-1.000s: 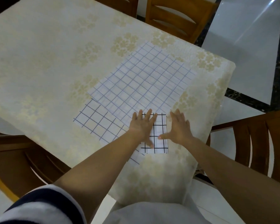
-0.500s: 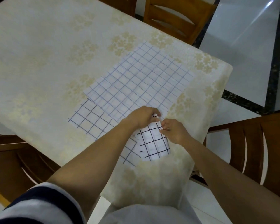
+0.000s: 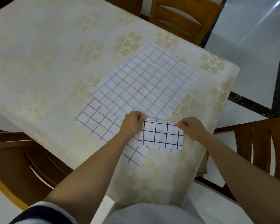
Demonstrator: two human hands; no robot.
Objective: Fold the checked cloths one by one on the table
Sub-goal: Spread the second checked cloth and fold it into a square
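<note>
A small folded white cloth with black checks (image 3: 162, 136) lies near the table's front right corner. My left hand (image 3: 132, 122) pinches its far left corner and my right hand (image 3: 190, 127) pinches its far right corner. Partly under it lies a white cloth with wide blue checks (image 3: 95, 118), spread flat to the left. Beyond both lies a larger white cloth with fine blue checks (image 3: 145, 84), flat and overlapping the wide-check one.
The table (image 3: 47, 62) wears a cream cloth with gold flowers. Wooden chairs stand at the far side (image 3: 184, 18), at the right (image 3: 265, 146) and at the left (image 3: 14, 159). Glossy floor tiles lie beyond the right edge.
Both hands went from pressing flat on the black-check cloth to pinching its far corners. They have spread apart, and the cloth now lies wider and shorter.
</note>
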